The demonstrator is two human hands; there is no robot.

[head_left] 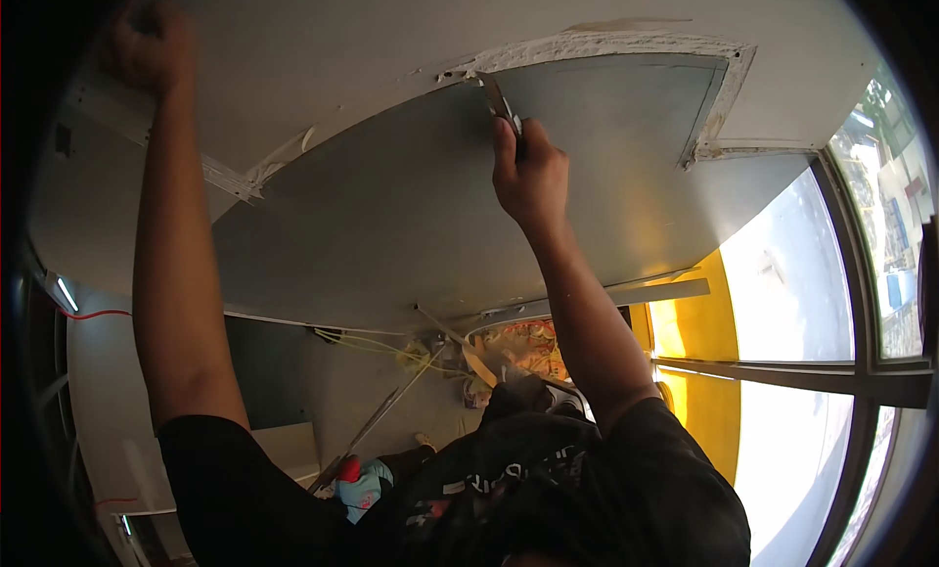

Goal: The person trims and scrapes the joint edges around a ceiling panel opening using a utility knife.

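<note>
Bright daylight fills the dark-framed windows at right

The tool's blade looks like metal; the grey panel is smooth, softly glossy; the white edging rough, chalky; the shirt matt cloth.

- On my feed the strongest light comes from 3 to 4 o'clock, where glare bleaches the window panes nearly white.
- Between 2 and 3 o'clock I get a warm yellow sheen on the grey panel; elsewhere its surface looks dull.
- At 10 o'clock the left hand sits in shade, its detail murky.
- At 6 o'clock the black shirt loses its folds to darkness.
- My wide lens bows the window frame, and black fills the corners.
</note>
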